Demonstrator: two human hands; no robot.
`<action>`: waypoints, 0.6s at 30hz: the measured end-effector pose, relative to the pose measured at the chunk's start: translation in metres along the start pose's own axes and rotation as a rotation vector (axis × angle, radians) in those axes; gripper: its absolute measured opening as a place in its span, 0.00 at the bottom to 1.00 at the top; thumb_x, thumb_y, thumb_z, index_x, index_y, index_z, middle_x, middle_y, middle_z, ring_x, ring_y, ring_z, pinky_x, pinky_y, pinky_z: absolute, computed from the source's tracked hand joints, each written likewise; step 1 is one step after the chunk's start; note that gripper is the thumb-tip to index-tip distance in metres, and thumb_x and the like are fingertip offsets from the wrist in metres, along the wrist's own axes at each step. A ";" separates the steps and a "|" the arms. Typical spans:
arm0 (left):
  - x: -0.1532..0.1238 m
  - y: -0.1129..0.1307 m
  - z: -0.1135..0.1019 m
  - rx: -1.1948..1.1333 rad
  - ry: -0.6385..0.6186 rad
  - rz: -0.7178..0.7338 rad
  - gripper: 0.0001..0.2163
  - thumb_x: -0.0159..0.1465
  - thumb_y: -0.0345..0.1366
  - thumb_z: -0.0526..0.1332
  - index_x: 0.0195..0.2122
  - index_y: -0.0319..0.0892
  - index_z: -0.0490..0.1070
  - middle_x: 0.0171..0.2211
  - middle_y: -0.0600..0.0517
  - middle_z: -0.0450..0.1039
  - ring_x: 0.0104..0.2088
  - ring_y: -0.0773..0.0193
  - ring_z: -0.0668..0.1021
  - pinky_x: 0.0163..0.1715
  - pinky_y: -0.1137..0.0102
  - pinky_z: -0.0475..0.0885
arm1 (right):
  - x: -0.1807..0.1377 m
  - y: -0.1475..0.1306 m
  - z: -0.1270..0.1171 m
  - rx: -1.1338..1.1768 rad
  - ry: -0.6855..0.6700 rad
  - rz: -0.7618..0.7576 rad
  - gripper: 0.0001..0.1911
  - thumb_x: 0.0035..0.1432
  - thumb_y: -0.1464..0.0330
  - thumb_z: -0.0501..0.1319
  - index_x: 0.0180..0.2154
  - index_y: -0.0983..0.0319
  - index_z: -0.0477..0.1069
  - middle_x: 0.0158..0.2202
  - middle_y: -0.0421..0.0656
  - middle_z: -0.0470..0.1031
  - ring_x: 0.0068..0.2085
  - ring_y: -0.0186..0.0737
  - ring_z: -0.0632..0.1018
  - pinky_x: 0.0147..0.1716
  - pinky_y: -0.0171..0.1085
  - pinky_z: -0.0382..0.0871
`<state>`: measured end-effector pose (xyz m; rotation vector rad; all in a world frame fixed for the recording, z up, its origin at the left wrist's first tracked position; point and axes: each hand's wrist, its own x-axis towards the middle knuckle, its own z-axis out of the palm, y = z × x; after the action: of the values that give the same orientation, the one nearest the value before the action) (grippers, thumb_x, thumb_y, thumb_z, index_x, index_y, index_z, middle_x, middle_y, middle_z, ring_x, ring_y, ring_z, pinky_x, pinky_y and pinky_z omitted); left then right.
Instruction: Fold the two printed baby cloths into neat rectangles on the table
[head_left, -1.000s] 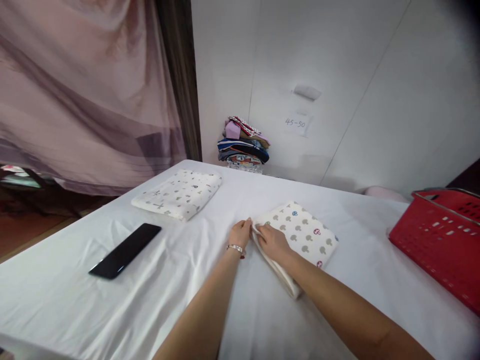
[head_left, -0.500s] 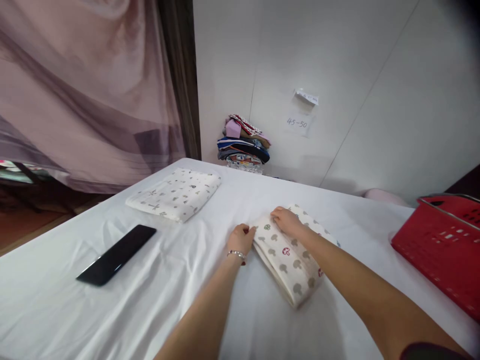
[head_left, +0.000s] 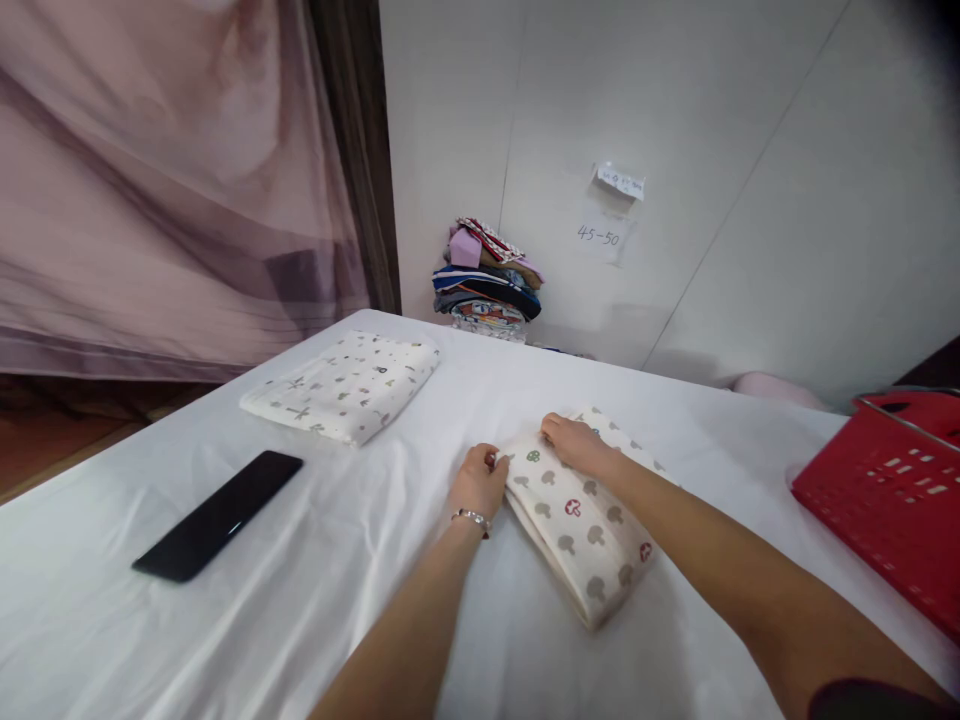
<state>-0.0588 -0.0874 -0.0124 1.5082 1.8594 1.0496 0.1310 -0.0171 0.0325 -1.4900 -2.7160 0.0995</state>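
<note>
Mushroom-print cloth point(head_left: 562, 525) is lying partly folded over on the white-covered counter point(head_left: 352, 600), left of the red basket point(head_left: 885, 515). My left grip point(head_left: 478, 482) is curling at its left corner, touching it; my right grip point(head_left: 576, 443) is resting on the folded layer's far edge. Whether either is clamping fabric, I cannot tell. Another printed cloth point(head_left: 349, 385) is lying beyond a flat black object point(head_left: 221, 515).

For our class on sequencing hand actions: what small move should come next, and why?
Perhaps the right hand should smooth down the white, mushroom-printed folded cloth: it rests on the upper layer, and the layers look slightly parted along the left side.
</note>
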 end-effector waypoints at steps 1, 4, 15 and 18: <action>0.000 0.000 0.000 -0.006 -0.001 0.001 0.08 0.57 0.39 0.56 0.37 0.44 0.68 0.33 0.53 0.71 0.31 0.67 0.73 0.31 0.73 0.65 | -0.001 0.000 0.001 -0.005 0.009 0.006 0.08 0.58 0.73 0.49 0.37 0.61 0.66 0.40 0.43 0.68 0.34 0.36 0.70 0.28 0.33 0.54; 0.000 0.000 0.000 -0.012 0.002 -0.005 0.08 0.57 0.39 0.56 0.36 0.44 0.67 0.33 0.53 0.71 0.30 0.68 0.73 0.30 0.73 0.65 | -0.003 0.000 0.001 -0.003 0.017 0.014 0.09 0.59 0.73 0.48 0.38 0.61 0.65 0.41 0.43 0.68 0.35 0.36 0.70 0.29 0.33 0.55; 0.000 0.002 -0.001 -0.013 0.009 -0.007 0.07 0.57 0.39 0.56 0.34 0.43 0.67 0.32 0.53 0.70 0.28 0.68 0.72 0.29 0.73 0.64 | 0.009 0.001 -0.004 -0.016 -0.038 -0.002 0.10 0.57 0.74 0.50 0.36 0.61 0.68 0.42 0.43 0.67 0.31 0.34 0.70 0.28 0.33 0.55; 0.000 0.001 -0.001 -0.012 0.018 -0.002 0.07 0.57 0.39 0.56 0.34 0.43 0.67 0.31 0.54 0.70 0.28 0.68 0.71 0.29 0.73 0.64 | 0.008 0.000 -0.005 -0.002 -0.045 -0.009 0.11 0.58 0.74 0.49 0.39 0.60 0.68 0.44 0.42 0.68 0.34 0.35 0.71 0.29 0.33 0.56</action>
<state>-0.0589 -0.0871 -0.0108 1.4947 1.8629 1.0746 0.1275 -0.0100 0.0373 -1.4946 -2.7582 0.1321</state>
